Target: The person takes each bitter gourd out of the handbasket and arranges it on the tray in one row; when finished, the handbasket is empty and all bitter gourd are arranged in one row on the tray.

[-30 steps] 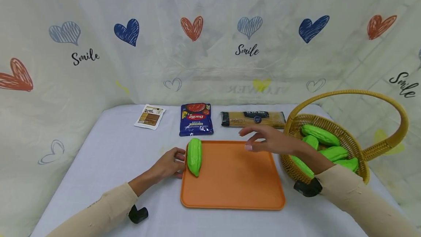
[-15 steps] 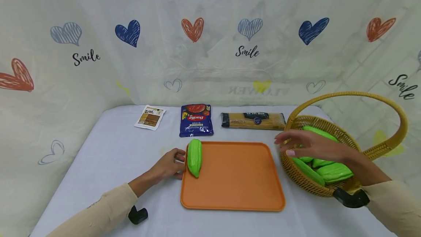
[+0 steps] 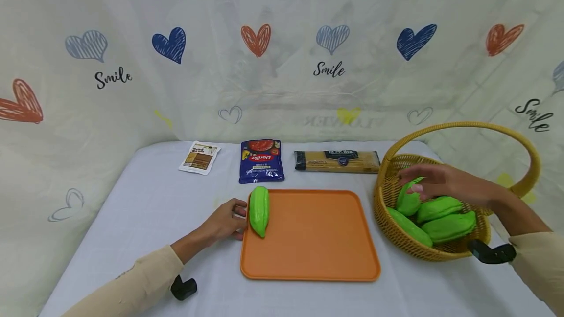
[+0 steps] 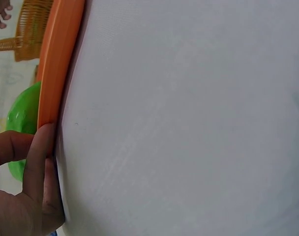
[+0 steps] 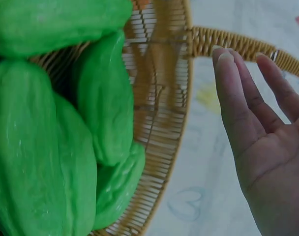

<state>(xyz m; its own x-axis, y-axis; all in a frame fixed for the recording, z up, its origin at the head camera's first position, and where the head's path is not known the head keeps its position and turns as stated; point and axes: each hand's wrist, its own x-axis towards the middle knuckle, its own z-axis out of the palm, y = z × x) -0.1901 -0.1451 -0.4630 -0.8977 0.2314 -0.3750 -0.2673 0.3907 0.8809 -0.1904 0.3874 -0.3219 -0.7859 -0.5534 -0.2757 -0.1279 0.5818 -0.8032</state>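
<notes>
My left hand (image 3: pixel 228 219) holds the left rim of an orange tray (image 3: pixel 317 238), with fingers against the rim and outer wall in the left wrist view. On the tray's left side lies a green ribbed gourd (image 3: pixel 259 212), lengthwise beside that hand. My right hand (image 3: pixel 454 187) hovers above a wicker basket (image 3: pixel 382 219), its fingers spread and holding nothing. Several more green gourds (image 3: pixel 448 227) lie in the basket, partly hidden by the hand. In the right wrist view the fingers (image 5: pixel 233 93) are extended, apart from the gourds (image 5: pixel 26 147).
Behind the tray lie a white and brown sachet (image 3: pixel 199 157), a blue Barilla sauce pouch (image 3: pixel 262 161) and a pack of spaghetti (image 3: pixel 337 161). The basket's tall arched handle (image 3: pixel 473 125) rises at the right. A printed cloth (image 3: pixel 282 82) hangs behind the table.
My right hand has moved right from above the tray to above the basket. The basket's gourds have shifted slightly. My left hand and the gourd on the tray have stayed put.
</notes>
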